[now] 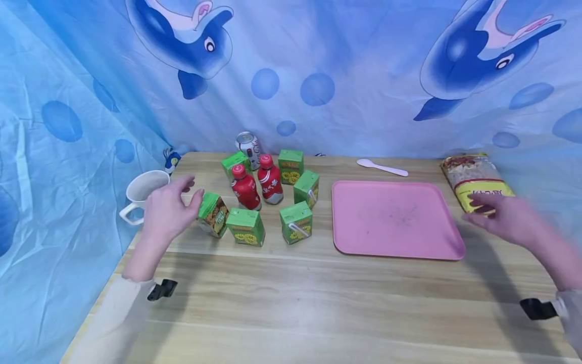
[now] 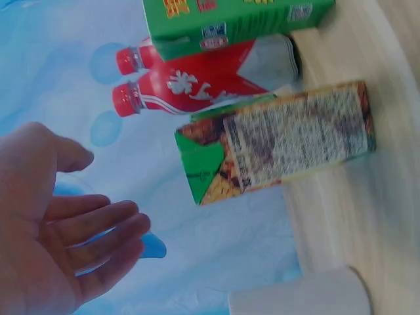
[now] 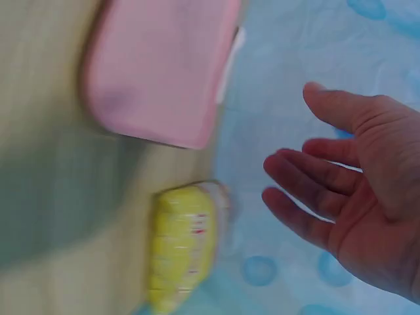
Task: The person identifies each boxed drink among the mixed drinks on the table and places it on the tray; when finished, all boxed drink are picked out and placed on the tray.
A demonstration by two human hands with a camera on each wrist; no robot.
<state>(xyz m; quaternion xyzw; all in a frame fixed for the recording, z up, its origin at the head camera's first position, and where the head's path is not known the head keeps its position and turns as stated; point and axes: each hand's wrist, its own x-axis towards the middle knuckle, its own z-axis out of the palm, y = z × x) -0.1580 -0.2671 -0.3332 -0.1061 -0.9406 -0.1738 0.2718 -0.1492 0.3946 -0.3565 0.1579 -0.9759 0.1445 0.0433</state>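
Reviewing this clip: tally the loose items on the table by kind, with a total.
Cartons: 6
Red bottles: 2
Can: 1
White mug: 1
Pink tray: 1
Spoon: 1
Bag: 1
Total: 13

Pink rounded-rectangular tray, on pale wood-grain table | two red-capped red bottles, six green-topped box cartons, silver-white metal can: left of tray | white handled mug, bare left hand: farthest left of tray | pale slim spoon: behind tray | yellow-and-clear packet, bare right hand: right of tray
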